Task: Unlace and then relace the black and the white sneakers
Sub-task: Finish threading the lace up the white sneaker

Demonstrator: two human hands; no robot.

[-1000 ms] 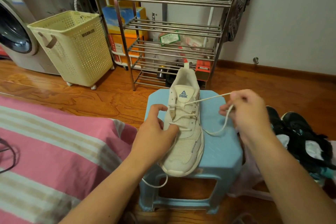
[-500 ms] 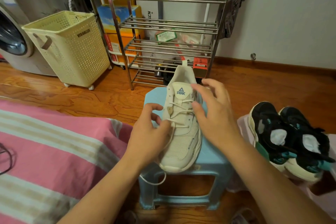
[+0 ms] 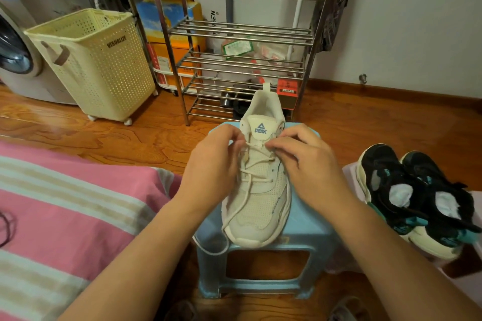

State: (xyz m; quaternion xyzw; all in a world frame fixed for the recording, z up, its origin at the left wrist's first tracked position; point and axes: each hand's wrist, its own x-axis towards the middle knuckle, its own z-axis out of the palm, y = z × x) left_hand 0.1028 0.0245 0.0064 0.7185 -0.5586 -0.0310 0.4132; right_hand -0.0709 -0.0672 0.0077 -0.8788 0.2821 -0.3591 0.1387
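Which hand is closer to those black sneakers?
Right. The right hand works the white sneaker beside the black sneakers; the left hand is on the white sneaker's far side.

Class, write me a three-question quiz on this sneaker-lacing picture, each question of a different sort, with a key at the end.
1. True or false: the white sneaker rests on the blue stool.
2. Where are the black sneakers? A) on the metal rack B) to the right of the stool C) in the laundry basket
3. Fill in: the left hand and right hand both pinch the ____ near the sneaker's tongue.

Key: 1 true; 2 B; 3 lace.
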